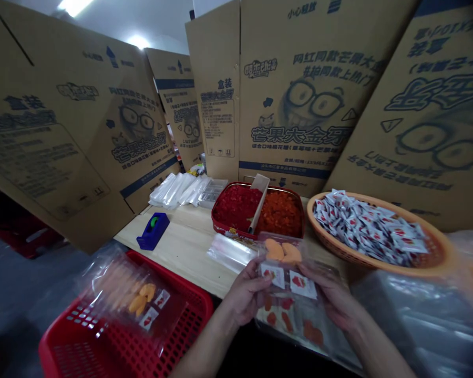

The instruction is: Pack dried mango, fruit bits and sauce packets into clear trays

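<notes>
Head: pack (287, 294) between 2 hands (245, 295) (333, 296)

The held pieces (275, 249) are orange; the held sachets (302, 284) white, printed red; the basket (205, 308) red; the tape dispenser (156, 237) blue.

From afar I see tall brown printed cardboard boxes (299, 100) behind a pale wooden table (187, 233), bluish-grey floor (13, 286), bright white ceiling lights (74, 5).

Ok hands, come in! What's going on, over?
Left fingers, right fingers: both holding clear pack. Orange pieces, two white packets showing. Red tin just beyond pack's far edge; contact unclear.
</notes>
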A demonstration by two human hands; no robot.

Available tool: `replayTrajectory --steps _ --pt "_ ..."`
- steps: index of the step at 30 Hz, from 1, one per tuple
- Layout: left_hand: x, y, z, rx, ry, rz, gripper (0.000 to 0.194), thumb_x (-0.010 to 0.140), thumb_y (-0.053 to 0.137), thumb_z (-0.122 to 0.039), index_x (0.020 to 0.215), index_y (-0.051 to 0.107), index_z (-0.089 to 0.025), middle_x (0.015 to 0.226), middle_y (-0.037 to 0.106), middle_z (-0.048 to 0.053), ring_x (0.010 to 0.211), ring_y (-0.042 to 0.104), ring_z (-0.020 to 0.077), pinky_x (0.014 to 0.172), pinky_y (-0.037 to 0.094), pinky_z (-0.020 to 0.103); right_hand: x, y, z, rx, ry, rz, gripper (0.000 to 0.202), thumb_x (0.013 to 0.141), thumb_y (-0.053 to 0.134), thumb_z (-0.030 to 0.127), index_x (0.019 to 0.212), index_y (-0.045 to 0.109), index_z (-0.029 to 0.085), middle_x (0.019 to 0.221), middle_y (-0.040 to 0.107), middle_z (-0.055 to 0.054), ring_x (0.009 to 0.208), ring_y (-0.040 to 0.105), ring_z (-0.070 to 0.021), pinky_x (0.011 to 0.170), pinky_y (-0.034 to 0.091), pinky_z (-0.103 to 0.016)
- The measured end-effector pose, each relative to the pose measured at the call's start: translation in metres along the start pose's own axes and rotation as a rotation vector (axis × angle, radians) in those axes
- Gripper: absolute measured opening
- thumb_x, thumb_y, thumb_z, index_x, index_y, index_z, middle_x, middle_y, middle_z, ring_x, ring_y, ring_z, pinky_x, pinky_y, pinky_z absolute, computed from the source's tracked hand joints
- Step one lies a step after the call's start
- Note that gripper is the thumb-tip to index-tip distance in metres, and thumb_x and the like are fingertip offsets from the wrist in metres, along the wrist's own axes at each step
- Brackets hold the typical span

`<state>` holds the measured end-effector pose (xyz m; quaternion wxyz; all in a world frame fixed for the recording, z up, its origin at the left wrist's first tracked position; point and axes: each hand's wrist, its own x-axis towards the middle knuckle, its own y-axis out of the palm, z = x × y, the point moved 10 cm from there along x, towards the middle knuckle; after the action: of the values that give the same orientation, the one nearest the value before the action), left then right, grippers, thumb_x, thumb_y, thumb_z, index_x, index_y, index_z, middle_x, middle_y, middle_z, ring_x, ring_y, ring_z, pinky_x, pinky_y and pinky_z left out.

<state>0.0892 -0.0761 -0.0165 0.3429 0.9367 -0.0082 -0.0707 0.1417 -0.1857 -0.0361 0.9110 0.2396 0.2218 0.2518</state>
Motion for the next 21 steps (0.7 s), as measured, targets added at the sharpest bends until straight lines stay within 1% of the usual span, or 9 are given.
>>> replayTrajectory --steps 2,3,5,6,8,10,13,15,21 --pt "0.007 0.001 0.002 0.238 -0.026 0.009 0.049 0.08 0.056 -0.036 0.123 0.046 -0.017 0.112 0.055 0.014 0.092 0.058 0.0226 0.08 0.044 0.039 -0.01 -0.018 -0.002 0.087 0.005 -0.072 0.022 0.064 0.069 0.023 0.085 0.067 0.016 0.089 0.067 -0.007 0.076 0.064 -0.0206 0.07 0.051 -0.033" --pt "0.012 0.0 -0.003 0.441 0.019 0.01 0.047 0.083 0.048 -0.043 0.122 0.048 -0.017 0.11 0.056 0.014 0.091 0.057 0.0241 0.078 0.044 0.041 -0.013 -0.028 -0.002 0.116 0.002 -0.111 0.02 0.064 0.069 0.021 0.082 0.068 0.015 0.087 0.067 -0.008 0.073 0.064 -0.0202 0.068 0.051 -0.032" --pt "0.023 0.0 -0.027 0.926 0.243 0.004 0.043 0.085 0.043 -0.044 0.116 0.056 -0.017 0.106 0.058 0.014 0.095 0.054 0.0259 0.083 0.041 0.042 -0.018 -0.047 0.001 0.171 -0.009 -0.179 0.017 0.063 0.068 0.021 0.08 0.068 0.015 0.086 0.067 -0.008 0.068 0.064 -0.0192 0.063 0.052 -0.03" --pt "0.029 -0.001 -0.038 1.077 0.343 -0.008 0.037 0.083 0.048 -0.039 0.11 0.061 -0.018 0.108 0.057 0.014 0.102 0.05 0.027 0.091 0.035 0.042 -0.02 -0.057 0.002 0.203 -0.018 -0.213 0.016 0.064 0.068 0.021 0.079 0.068 0.016 0.085 0.067 -0.007 0.066 0.063 -0.0187 0.062 0.052 -0.029" --pt "0.042 -0.011 -0.05 1.224 0.434 -0.014 0.027 0.079 0.053 -0.026 0.102 0.065 -0.02 0.115 0.054 0.012 0.114 0.041 0.0273 0.102 0.021 0.039 -0.024 -0.073 0.005 0.261 -0.05 -0.29 0.015 0.064 0.067 0.021 0.078 0.068 0.017 0.081 0.068 -0.005 0.063 0.063 -0.0174 0.059 0.052 -0.028" --pt "0.057 -0.024 -0.055 1.327 0.452 -0.004 0.025 0.074 0.058 -0.017 0.096 0.067 -0.021 0.109 0.057 0.012 0.113 0.04 0.0273 0.103 0.015 0.04 -0.029 -0.084 0.007 0.296 -0.082 -0.349 0.013 0.066 0.066 0.021 0.079 0.067 0.018 0.078 0.068 -0.003 0.063 0.063 -0.0171 0.059 0.052 -0.028" --pt "0.07 -0.041 -0.054 1.49 0.453 0.025 0.014 0.068 0.064 -0.015 0.081 0.068 -0.02 0.087 0.06 0.01 0.097 0.048 0.0258 0.097 0.024 0.041 -0.034 -0.088 0.009 0.333 -0.117 -0.393 0.014 0.064 0.067 0.02 0.078 0.066 0.018 0.08 0.068 -0.004 0.063 0.063 -0.0174 0.061 0.052 -0.029" --pt "0.072 -0.048 -0.051 1.599 0.465 0.04 0.004 0.071 0.062 -0.018 0.074 0.065 -0.018 0.081 0.059 0.009 0.088 0.05 0.0232 0.091 0.031 0.038 -0.036 -0.089 0.009 0.37 -0.147 -0.417 0.017 0.061 0.069 0.018 0.077 0.066 0.016 0.082 0.068 -0.004 0.063 0.063 -0.0169 0.062 0.052 -0.028" --pt "0.069 -0.05 -0.045 1.904 0.556 -0.002 0.017 0.085 0.047 -0.023 0.08 0.06 -0.012 0.082 0.058 0.009 0.084 0.05 0.0198 0.083 0.036 0.035 -0.037 -0.095 0.006 0.499 -0.168 -0.479 0.017 0.06 0.069 0.015 0.077 0.065 0.015 0.077 0.068 -0.003 0.059 0.062 -0.0151 0.056 0.052 -0.026"
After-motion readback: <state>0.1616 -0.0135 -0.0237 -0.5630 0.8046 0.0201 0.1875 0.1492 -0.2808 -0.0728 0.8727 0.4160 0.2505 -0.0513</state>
